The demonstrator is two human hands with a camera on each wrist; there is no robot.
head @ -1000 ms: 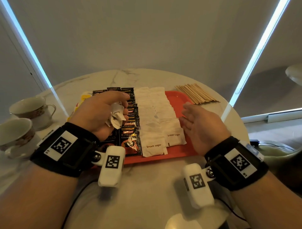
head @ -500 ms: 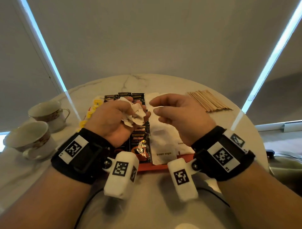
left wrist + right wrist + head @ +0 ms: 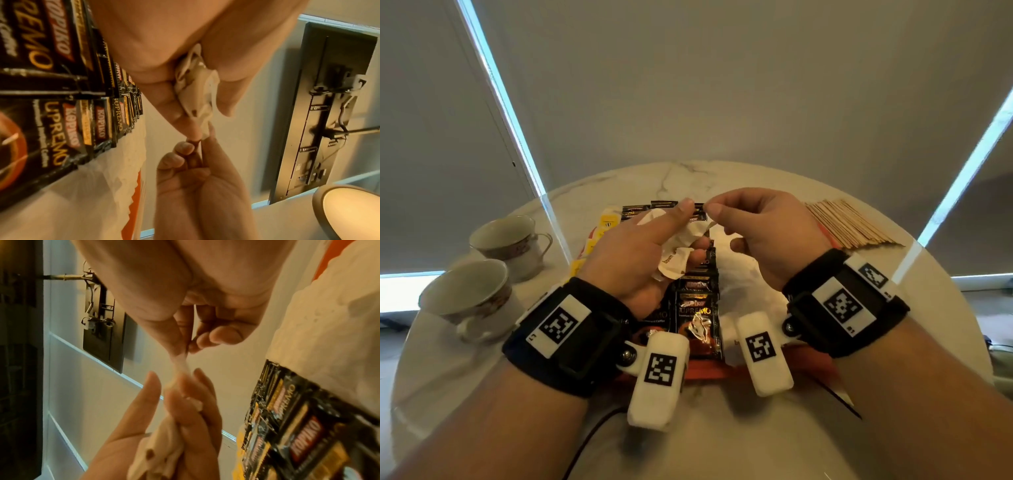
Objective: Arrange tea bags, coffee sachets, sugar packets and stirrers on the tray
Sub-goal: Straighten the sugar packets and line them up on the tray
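Holding a bunch of sugar packets (image 3: 677,251) above the tray (image 3: 808,359), the left hand (image 3: 633,253) grips them; the right hand (image 3: 763,233), at 3 o'clock, pinches one corner. Pulling hard could tear the paper.

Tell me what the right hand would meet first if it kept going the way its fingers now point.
The right hand points leftward at the left hand, so it would likely first meet the bunch of sugar packets held there, whose corner it already pinches, then the left fingers. Depth looks about level.
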